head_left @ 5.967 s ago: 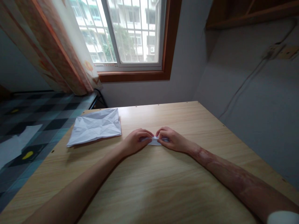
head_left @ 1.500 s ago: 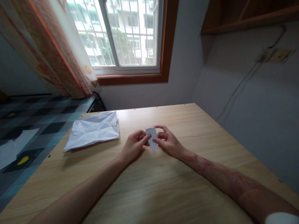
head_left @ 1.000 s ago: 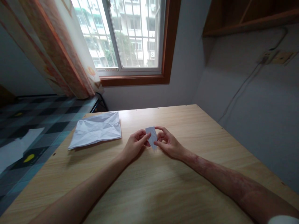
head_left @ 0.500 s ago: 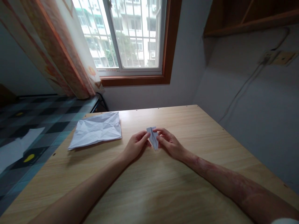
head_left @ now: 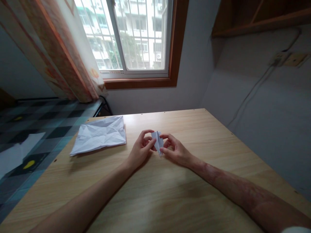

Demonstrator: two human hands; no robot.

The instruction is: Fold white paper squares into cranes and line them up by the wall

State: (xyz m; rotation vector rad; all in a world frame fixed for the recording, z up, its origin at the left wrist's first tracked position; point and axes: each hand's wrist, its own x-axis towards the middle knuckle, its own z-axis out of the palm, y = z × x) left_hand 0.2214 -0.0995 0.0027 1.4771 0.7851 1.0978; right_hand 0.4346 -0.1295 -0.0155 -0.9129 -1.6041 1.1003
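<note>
A small piece of folded white paper (head_left: 158, 142), wide at the top and narrowing to a point at the bottom, is between my two hands just above the table. A crease or slit runs down its middle. My left hand (head_left: 143, 145) grips its left side, the thumb on the face and the index finger at the upper left corner. My right hand (head_left: 176, 149) pinches the right side, index finger near the upper edge and thumb by the lower point. The other fingertips are partly hidden behind the paper.
Creased white sheets (head_left: 100, 136) lie at the table's (head_left: 155, 200) far left. Beyond the left edge is a checked bedspread (head_left: 60, 132) with more white paper (head_left: 21, 150). A window (head_left: 143, 38) is ahead; a cable (head_left: 250, 92) hangs on the right wall.
My left index finger has risen to the paper's upper corner. My right thumb has slid down toward the lower point, and the paper has tilted slightly.
</note>
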